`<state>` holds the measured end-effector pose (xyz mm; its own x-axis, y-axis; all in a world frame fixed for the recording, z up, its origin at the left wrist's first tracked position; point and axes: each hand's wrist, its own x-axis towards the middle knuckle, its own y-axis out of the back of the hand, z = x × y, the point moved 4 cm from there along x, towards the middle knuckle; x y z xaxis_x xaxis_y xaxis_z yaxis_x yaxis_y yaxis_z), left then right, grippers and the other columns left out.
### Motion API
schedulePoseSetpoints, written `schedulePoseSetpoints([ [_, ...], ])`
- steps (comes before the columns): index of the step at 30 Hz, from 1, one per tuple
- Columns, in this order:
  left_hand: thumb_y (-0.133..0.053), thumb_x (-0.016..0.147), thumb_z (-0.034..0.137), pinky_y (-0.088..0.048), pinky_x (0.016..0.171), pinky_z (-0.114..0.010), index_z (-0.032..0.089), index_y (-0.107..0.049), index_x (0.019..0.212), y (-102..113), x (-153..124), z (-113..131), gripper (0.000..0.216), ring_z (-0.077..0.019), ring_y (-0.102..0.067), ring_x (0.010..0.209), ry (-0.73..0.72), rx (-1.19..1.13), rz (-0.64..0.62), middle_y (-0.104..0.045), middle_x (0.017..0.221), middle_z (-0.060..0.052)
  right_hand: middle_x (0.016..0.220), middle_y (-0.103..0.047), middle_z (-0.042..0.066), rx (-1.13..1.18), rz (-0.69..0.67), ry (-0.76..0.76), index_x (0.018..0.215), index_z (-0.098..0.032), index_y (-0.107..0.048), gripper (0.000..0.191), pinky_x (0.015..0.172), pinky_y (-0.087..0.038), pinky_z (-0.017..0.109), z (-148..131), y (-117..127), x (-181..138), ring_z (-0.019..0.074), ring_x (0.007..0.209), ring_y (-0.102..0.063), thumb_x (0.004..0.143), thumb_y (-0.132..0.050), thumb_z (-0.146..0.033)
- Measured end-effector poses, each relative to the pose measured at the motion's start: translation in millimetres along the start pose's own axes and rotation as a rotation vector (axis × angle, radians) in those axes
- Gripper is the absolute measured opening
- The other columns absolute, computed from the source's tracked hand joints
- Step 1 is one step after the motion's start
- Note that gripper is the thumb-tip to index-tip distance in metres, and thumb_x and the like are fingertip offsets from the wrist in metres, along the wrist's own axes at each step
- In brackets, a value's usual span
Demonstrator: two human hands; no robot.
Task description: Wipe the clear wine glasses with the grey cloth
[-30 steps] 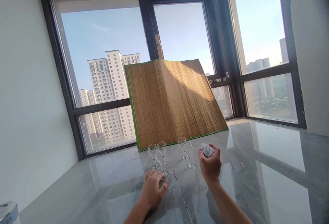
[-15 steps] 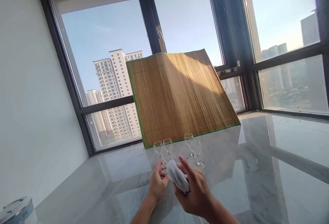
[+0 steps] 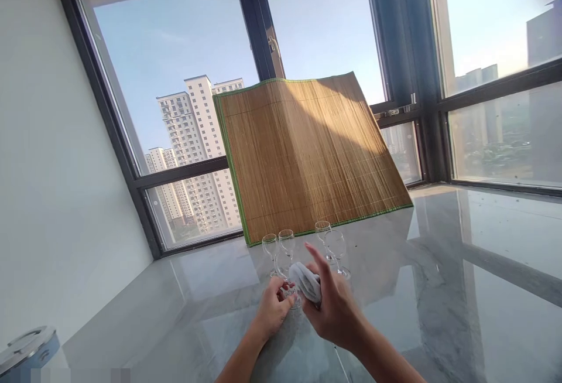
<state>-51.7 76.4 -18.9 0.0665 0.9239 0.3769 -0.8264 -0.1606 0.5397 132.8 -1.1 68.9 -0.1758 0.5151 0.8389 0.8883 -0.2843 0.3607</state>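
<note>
Several clear stemmed glasses stand on the glossy marble counter (image 3: 439, 289) in front of a leaning bamboo mat (image 3: 307, 154). My left hand (image 3: 270, 313) pinches the base of the nearest glass (image 3: 287, 280). My right hand (image 3: 333, 313) holds a small white cloth (image 3: 307, 280) against that glass, index finger stretched up. Two more glasses (image 3: 331, 245) stand just behind my right hand, and another glass (image 3: 270, 248) stands behind my left.
Tall dark-framed windows (image 3: 175, 108) run along the back, with apartment towers outside. A white wall (image 3: 44, 166) closes the left side. A round blue-and-white lidded thing (image 3: 26, 351) sits at the lower left corner.
My right hand carried the cloth from the right over to the nearest glass. My left hand rose from lying flat on the counter and took hold of that glass. The view tilted slightly.
</note>
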Motion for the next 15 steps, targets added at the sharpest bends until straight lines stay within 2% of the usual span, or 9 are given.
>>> schedulePoseSetpoints([
  [3, -0.056, 0.084, 0.042, -0.049, 0.07, -0.031, 0.018, -0.066, 0.089, -3, 1, -2, 0.026, -0.0187, -0.061, 0.074, -0.041, -0.024, -0.018, -0.068, 0.083, -0.005, 0.074, -0.061, -0.003, -0.009, -0.115, -0.154, 0.156, -0.02, -0.009, 0.089, 0.058, -0.042, 0.027, 20, -9, 0, 0.0164, 0.057, -0.054, 0.077, -0.049, -0.01],
  [5, -0.048, 0.09, 0.042, -0.049, 0.073, -0.033, 0.018, -0.066, 0.096, -2, 0, -1, 0.031, -0.021, -0.063, 0.076, -0.061, -0.005, 0.008, -0.068, 0.082, -0.006, 0.072, -0.058, -0.004, -0.037, -0.165, -0.204, 0.157, -0.021, -0.008, 0.09, 0.058, -0.039, 0.027, 32, -17, -3, 0.0161, 0.058, -0.052, 0.077, -0.048, -0.008],
  [8, -0.04, 0.094, 0.037, -0.048, 0.076, -0.035, 0.018, -0.066, 0.102, 4, -3, 11, 0.033, -0.0228, -0.063, 0.078, -0.105, 0.16, 0.056, -0.068, 0.082, -0.007, 0.076, -0.061, -0.002, -0.042, -0.218, -0.24, 0.156, -0.023, -0.009, 0.089, 0.061, -0.039, 0.027, 42, -28, -10, 0.0177, 0.064, -0.056, 0.078, -0.048, -0.007],
  [12, -0.042, 0.091, 0.02, -0.045, 0.08, -0.037, 0.02, -0.069, 0.092, 16, -8, 32, 0.027, -0.0273, -0.061, 0.091, -0.162, 0.438, 0.11, -0.068, 0.086, -0.008, 0.087, -0.067, 0.001, 0.025, -0.272, -0.156, 0.155, -0.026, -0.015, 0.092, 0.068, -0.044, 0.029, 37, -39, -17, 0.0201, 0.076, -0.062, 0.073, -0.05, -0.003],
  [15, -0.041, 0.084, 0.005, -0.042, 0.084, -0.039, 0.021, -0.07, 0.087, 15, -13, 47, 0.033, -0.0271, -0.057, 0.091, -0.281, 0.687, 0.094, -0.067, 0.083, -0.007, 0.106, -0.07, 0.006, 0.028, -0.29, -0.063, 0.154, -0.027, -0.021, 0.096, 0.08, -0.049, 0.034, 28, -43, -15, 0.0236, 0.096, -0.065, 0.066, -0.048, 0.002],
])
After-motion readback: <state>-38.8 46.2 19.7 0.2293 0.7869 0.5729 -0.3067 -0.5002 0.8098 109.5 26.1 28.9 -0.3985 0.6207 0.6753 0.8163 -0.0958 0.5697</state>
